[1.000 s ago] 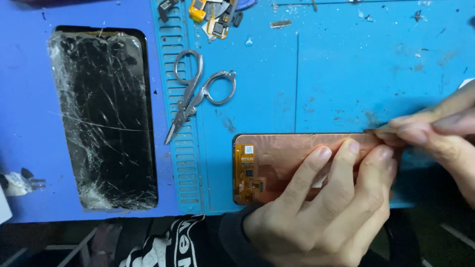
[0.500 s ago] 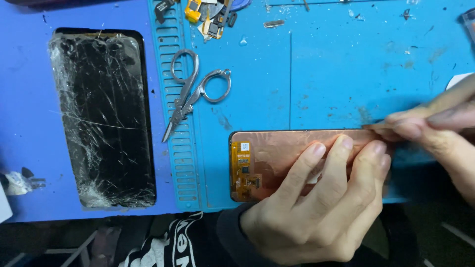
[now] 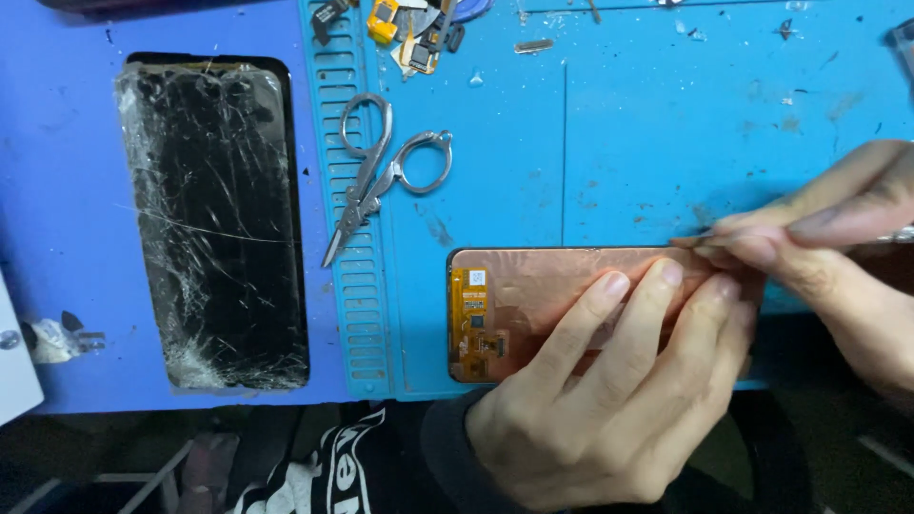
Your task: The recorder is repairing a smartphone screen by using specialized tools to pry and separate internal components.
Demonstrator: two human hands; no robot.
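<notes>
The right hand [image 3: 838, 247] pinches a thin metal tool at the far edge of the copper-backed rectangular display panel [image 3: 543, 286], which the left hand [image 3: 609, 381] presses flat on the blue desk mat [image 3: 647, 143]; separation looks barely begun. Further left lie steel scissors [image 3: 381, 171] and a shattered black screen [image 3: 214, 219].

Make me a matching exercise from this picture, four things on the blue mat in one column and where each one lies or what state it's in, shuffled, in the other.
Things:
1. scissors
2. cracked screen
3. copper-backed panel
4. small loose parts

Places or states:
A. pressed down under the left hand
B. at the top edge of the mat
C. shattered, lying at the far left
D. lying closed on the ribbed strip, between the two screens

Pairs: 1-D, 2-C, 3-A, 4-B
</notes>
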